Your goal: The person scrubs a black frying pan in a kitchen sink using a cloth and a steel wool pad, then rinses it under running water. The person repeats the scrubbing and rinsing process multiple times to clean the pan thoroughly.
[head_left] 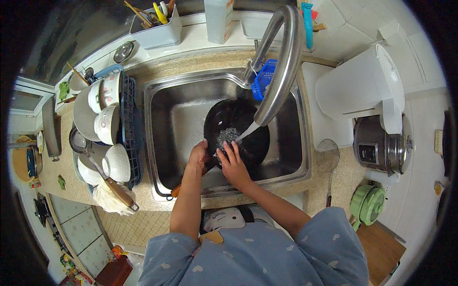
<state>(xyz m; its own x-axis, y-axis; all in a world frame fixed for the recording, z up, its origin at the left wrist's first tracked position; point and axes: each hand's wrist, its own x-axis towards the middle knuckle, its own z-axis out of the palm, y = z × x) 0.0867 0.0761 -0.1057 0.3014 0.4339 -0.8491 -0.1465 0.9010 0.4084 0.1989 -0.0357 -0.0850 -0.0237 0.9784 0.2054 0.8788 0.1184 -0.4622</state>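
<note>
A black wok (255, 148) lies in the steel sink (183, 114) under running water. My left hand (196, 156) is closed at its near left rim, beside the wooden handle (176, 191) that points toward the sink's front edge. Inside the wok, my right hand (233, 164) lies with its fingers stretched out and a little apart. At the fingertips is a speckled grey-white patch (228, 135); whether it is a wire scrubber or splashing water I cannot tell. The curved steel faucet (286, 62) pours a stream just beside these fingers.
Left of the sink, a blue dish rack (130, 109) holds bowls, with a ladle (102, 171) across it. A blue basket (264, 78) hangs by the faucet. Right are a strainer (328, 155), a white container (358, 86), a cooker (374, 150) and a green pot (368, 204).
</note>
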